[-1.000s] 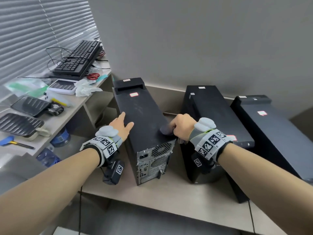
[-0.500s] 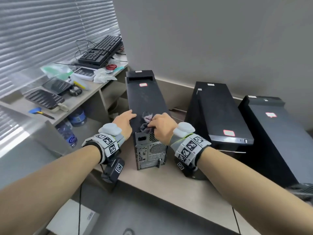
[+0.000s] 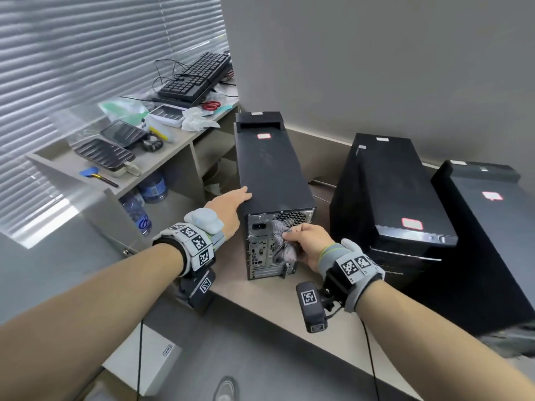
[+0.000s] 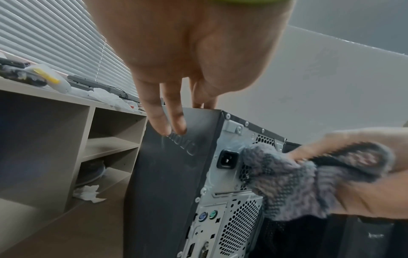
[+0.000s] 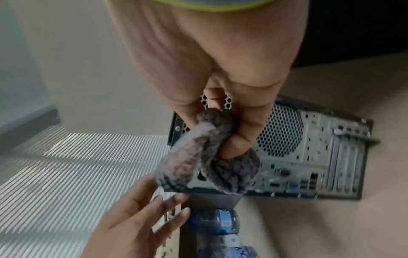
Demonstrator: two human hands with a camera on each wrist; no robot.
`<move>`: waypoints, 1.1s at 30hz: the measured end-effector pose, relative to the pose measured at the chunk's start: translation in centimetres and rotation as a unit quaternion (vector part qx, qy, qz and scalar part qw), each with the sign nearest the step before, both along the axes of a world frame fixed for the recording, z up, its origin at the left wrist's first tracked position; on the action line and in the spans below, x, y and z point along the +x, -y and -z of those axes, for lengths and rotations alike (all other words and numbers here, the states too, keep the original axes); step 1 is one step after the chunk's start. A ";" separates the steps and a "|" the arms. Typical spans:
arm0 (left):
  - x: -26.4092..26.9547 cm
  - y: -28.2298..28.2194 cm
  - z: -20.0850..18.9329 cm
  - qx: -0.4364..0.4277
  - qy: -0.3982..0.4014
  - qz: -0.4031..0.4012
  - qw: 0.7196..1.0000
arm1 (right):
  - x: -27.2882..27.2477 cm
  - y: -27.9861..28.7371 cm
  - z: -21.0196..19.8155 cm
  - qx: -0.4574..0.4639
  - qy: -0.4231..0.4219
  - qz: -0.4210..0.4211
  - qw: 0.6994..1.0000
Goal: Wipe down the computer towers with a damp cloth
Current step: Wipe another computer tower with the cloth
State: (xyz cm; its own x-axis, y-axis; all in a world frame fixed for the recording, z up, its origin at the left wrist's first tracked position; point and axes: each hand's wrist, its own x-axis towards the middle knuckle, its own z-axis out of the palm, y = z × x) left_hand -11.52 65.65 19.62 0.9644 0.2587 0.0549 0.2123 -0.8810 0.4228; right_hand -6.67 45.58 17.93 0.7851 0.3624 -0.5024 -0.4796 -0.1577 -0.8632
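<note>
Down off the tower's top and onto its rear panel: that is where the right hand [image 3: 311, 244] has carried the grey cloth [image 3: 282, 244] in the last half second. It now clenches the bunched cloth in its fingers and presses it against the grey metal back of the nearest computer tower [image 3: 269, 172], just below the fan grille and beside the power socket [image 4: 227, 159]. Left hand [image 3: 228, 208] has slid to the top near-left corner, fingers straight and released, draped over the edge onto the side panel to steady the case. I judge the top is done and the back face is now being wiped; dampness near the socket and ports is the risk. Further right, the second tower [image 3: 388, 183] and third tower [image 3: 492, 204] stand beside it, apparently still to be wiped
</note>
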 end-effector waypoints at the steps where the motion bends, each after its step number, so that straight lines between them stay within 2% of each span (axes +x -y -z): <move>1: 0.0 0.3 -0.1 0.001 0.004 0.002 1.000 | 0.1 -0.4 0.1 0.027 -0.032 0.031 0.999; 3: 0.0 0.1 -0.2 0.001 0.009 0.005 1.000 | 0.0 -2.0 0.4 0.067 -0.089 0.065 0.992; 6: 0.2 -0.4 0.0 0.009 0.014 0.009 1.000 | -0.7 -4.3 1.1 0.077 -0.129 0.060 0.987; 8: 0.1 -0.7 0.3 0.012 0.011 0.024 1.000 | -1.0 -4.6 1.0 0.076 -0.135 0.064 0.986; 12: 0.2 -1.2 0.7 0.010 0.035 0.037 0.999 | 0.1 -3.0 0.1 0.110 -0.126 0.131 0.977; 16: 0.7 -0.7 1.1 0.019 0.097 0.025 0.995 | -1.0 -3.9 -0.8 0.178 -0.148 0.075 0.970; 18: 0.8 -0.7 1.1 0.024 0.105 0.014 0.994 | -1.7 -4.9 -0.4 0.151 -0.140 0.072 0.976; 21: 0.5 -0.8 1.1 0.030 0.110 0.024 0.993 | -0.7 -4.0 0.9 0.112 -0.122 0.111 0.980; 24: 0.6 -0.3 1.0 0.028 0.120 0.025 0.992 | 1.6 -3.0 1.7 0.088 -0.158 0.157 0.971; 25: 0.6 -0.1 1.0 0.029 0.123 0.020 0.992 | 1.9 -3.4 1.7 0.113 -0.171 0.136 0.969; 27: 0.7 0.1 0.9 0.033 0.120 0.009 0.992 | 0.9 -4.7 1.0 0.120 -0.143 0.055 0.981; 30: 0.8 0.0 0.8 0.048 0.111 0.012 0.993 | 0.5 -5.4 2.0 0.081 -0.105 0.011 0.991; 33: 0.7 0.1 0.7 0.060 0.097 0.019 0.993 | 2.7 -3.1 2.9 0.122 -0.113 -0.038 0.985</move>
State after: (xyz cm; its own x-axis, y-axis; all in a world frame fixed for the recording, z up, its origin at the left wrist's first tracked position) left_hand -10.82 65.51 18.90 0.9414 0.2029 0.2696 0.1029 -0.9336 0.3434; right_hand -3.99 48.66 15.00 0.6284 0.5480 -0.5521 -0.6589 -0.0022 -0.7522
